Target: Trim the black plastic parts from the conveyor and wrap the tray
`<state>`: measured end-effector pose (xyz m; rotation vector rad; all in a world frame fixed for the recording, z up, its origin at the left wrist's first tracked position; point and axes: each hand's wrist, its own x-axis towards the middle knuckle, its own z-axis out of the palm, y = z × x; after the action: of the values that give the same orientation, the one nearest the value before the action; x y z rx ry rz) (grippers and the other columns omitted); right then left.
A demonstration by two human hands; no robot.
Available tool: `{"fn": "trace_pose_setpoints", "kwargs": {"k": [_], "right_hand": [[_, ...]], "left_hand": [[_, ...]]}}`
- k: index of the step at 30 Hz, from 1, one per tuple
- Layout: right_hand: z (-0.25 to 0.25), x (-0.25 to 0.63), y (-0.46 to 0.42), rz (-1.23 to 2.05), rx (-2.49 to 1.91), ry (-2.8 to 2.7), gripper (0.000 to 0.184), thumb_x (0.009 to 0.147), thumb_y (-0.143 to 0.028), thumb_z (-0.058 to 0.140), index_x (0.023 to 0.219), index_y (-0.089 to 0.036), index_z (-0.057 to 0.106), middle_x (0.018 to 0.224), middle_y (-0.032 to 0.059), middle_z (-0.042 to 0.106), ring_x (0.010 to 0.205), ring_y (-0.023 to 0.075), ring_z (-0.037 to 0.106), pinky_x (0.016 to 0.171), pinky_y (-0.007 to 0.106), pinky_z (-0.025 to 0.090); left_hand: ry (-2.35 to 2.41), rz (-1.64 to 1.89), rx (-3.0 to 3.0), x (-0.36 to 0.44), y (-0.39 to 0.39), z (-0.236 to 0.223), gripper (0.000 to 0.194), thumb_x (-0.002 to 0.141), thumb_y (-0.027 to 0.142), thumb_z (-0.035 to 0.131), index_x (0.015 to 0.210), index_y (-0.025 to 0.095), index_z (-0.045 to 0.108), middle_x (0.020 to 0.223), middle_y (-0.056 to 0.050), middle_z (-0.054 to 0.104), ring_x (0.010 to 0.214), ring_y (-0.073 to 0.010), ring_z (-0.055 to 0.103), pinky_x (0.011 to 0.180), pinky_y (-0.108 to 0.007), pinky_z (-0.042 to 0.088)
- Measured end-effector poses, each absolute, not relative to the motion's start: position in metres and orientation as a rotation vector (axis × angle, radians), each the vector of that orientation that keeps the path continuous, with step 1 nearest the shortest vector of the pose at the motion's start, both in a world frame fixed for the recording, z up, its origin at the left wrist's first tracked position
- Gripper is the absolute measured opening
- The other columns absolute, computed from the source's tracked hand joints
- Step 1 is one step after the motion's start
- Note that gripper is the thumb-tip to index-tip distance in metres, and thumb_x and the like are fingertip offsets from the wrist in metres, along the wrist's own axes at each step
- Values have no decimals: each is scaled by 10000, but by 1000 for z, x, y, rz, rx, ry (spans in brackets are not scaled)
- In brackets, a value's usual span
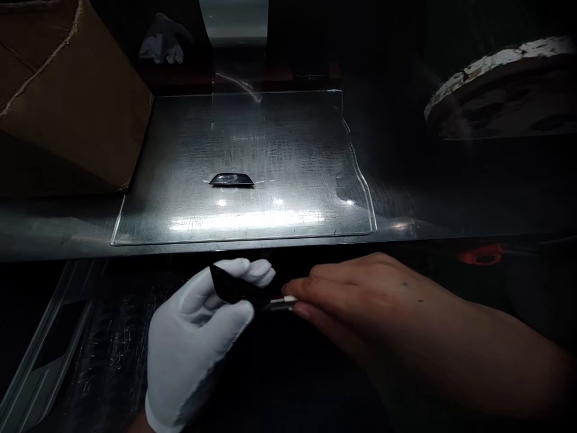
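A: How are the hands found?

B: Both are found closed. By the left hand (193, 343), in a white glove, a thin black piece (229, 285) is gripped between thumb and fingers. By the bare right hand (369, 300), a slim tool (285, 302) with a whitish part is pinched at the fingertips.

A: Is contact made between tool and piece?

B: That cannot be told; the tool's dark end is lost against the piece. They are seen close together.

A: Where is the work held?

B: It is held just in front of the front edge of the table (419, 207), off the tabletop, opposite the middle of that edge's lit stretch.

A: And on the table?

B: A transparent sheet (297, 144) is laid with its front edge near the table's front edge; its right edge is seen to be wavy. A second black piece (231, 180) is set well inside all four sheet edges. The left edge is bordered by a cardboard box (94, 120).

A: Room for moving?

B: It is limited leftward by the box; more is noted from the second piece toward the sheet's right edge.
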<state>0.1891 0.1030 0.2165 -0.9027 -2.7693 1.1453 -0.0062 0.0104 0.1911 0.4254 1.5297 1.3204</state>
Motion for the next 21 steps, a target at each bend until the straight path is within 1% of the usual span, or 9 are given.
{"fn": "trace_pose_setpoints", "kwargs": {"k": [2,4,6,8,12,14,17,19,21], "right_hand": [[215,192,102,1174,-893,-2709,242,1092,-327,511,962,-258,703,873,-33,741,670,117,659,632,259,472],[212,199,108,1105,-868,-2639,186,1075,-298,543,1043,-259,721,972,-10,779,776,149,717,704,270,515],[204,213,123,963,-905,-2561,175,1055,-292,573,1128,-264,730,1047,13,796,878,197,749,762,300,544],[191,235,145,751,-1094,-2480,211,1046,-346,580,1180,-277,728,1072,29,792,922,250,750,785,355,556],[151,285,196,321,-1574,-2288,314,1054,-479,504,1195,-303,723,1084,66,740,1002,345,692,844,497,537],[130,304,213,215,-1665,-2196,315,1054,-465,500,1178,-296,734,1051,77,702,1010,348,656,878,543,523],[111,317,220,146,-1653,-2089,280,1037,-418,550,1180,-282,748,1037,80,648,1037,324,606,939,561,507],[111,316,210,97,-1618,-2018,291,1031,-405,568,1253,-294,719,1143,94,632,1148,335,562,1028,577,466],[117,313,188,71,-1561,-1938,340,1040,-414,543,1353,-342,654,1293,101,600,1237,346,532,1100,583,428]], "left_hand": [[1489,1370,457,-7,9,187,273,772,336,908,1017,255,817,1017,-44,850,981,-251,810,869,-275,667],[1370,1425,503,-11,7,180,222,827,307,866,1039,270,814,1039,-29,848,994,-238,807,898,-286,660],[1219,1483,595,-18,5,173,202,895,285,803,1098,286,801,1089,-12,842,1048,-229,794,967,-321,640],[1083,1525,657,-22,2,168,210,936,286,760,1144,304,785,1134,6,833,1103,-227,776,1038,-367,609],[948,1589,686,-20,0,166,215,931,315,763,1145,327,784,1147,12,831,1107,-254,776,1061,-415,602],[934,1600,722,-17,1,163,224,931,347,760,1153,337,785,1152,11,830,1108,-272,776,1050,-416,611],[876,1634,880,-18,2,156,349,885,471,787,1212,352,770,1203,12,816,1142,-306,760,1069,-419,602],[818,1626,978,-21,3,151,350,918,443,753,1257,360,749,1250,26,799,1177,-308,743,1100,-425,580],[786,1578,1008,-23,5,148,306,983,335,677,1282,367,732,1283,47,785,1209,-287,728,1123,-430,559]]}}
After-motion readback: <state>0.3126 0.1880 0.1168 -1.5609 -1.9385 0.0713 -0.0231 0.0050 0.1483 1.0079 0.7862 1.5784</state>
